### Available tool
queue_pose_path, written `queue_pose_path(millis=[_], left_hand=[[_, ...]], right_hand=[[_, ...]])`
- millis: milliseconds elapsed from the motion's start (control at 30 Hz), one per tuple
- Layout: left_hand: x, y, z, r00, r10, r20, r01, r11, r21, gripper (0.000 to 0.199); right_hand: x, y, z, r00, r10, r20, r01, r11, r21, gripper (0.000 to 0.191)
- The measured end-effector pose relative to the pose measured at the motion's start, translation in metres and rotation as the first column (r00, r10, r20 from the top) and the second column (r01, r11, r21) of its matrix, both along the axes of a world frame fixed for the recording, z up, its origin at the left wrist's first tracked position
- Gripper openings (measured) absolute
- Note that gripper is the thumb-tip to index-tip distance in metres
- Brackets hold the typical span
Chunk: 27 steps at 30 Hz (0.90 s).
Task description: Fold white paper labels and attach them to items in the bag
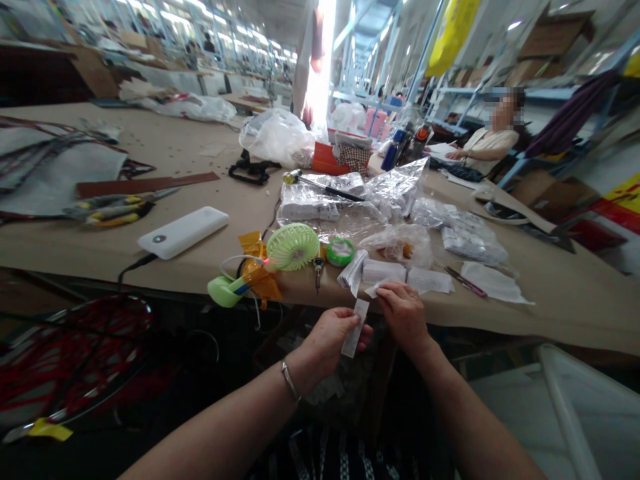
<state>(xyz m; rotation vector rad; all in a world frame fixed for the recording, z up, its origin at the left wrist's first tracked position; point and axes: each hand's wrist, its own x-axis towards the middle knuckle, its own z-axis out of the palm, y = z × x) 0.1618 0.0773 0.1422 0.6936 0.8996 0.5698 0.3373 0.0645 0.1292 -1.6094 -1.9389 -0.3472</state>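
A narrow white strip [355, 328] is pinched in my left hand [333, 337], just off the table's front edge. My right hand [401, 312] is closed at the edge, its fingertips on a small white slip [379, 287]. Right behind it lie a stack of white labels [384, 271] and a fanned bundle of slips [353, 270]. More white strips [430, 281] are to the right, beside thin tweezers [466, 283]. A round green container [340, 251] stands behind the bundle.
A green fan [293, 247], a screwdriver [319, 272] and a white power bank [184, 232] are left on the table [200, 256]. Plastic-wrapped packs [310, 200] lie behind the labels. Pliers and scissors [117, 210] sit far left. A person [487, 147] sits at the back right.
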Motion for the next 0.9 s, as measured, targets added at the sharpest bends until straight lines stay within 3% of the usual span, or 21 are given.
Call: queue_pose_path(millis=[167, 333, 533, 700, 767, 833, 900], left_hand=[[-0.001, 0.001, 0.003, 0.998, -0.026, 0.06, 0.03, 0.997, -0.072, 0.014], [-0.001, -0.001, 0.007, 0.96, 0.03, 0.278, -0.003, 0.995, -0.098, 0.007], [-0.002, -0.008, 0.011, 0.955, 0.074, 0.288, -0.042, 0.992, -0.116, 0.009], [-0.002, -0.008, 0.008, 0.968, 0.034, 0.249, -0.009, 0.995, -0.099, 0.007], [-0.003, -0.008, 0.006, 0.975, 0.027, 0.222, -0.006, 0.995, -0.098, 0.008], [-0.004, -0.008, 0.004, 0.987, 0.013, 0.16, 0.004, 0.995, -0.103, 0.012], [-0.006, -0.009, 0.003, 0.996, 0.008, 0.094, 0.003, 0.993, -0.114, 0.013]], right_hand=[[-0.005, -0.014, 0.006, 0.928, 0.187, -0.323, -0.156, 0.981, 0.12, 0.014], [-0.026, -0.038, 0.008, 0.854, 0.466, -0.229, -0.466, 0.883, 0.059, 0.014], [-0.033, -0.045, -0.005, 0.843, 0.512, -0.163, -0.516, 0.856, 0.023, 0.015], [-0.032, -0.049, 0.0, 0.863, 0.48, -0.16, -0.485, 0.874, 0.004, 0.016], [-0.025, -0.049, 0.004, 0.894, 0.418, -0.159, -0.423, 0.906, 0.001, 0.021], [-0.009, -0.047, 0.006, 0.957, 0.248, -0.15, -0.249, 0.968, 0.014, 0.03], [0.013, -0.044, 0.003, 0.994, -0.006, -0.111, 0.01, 0.999, 0.034, 0.039]])
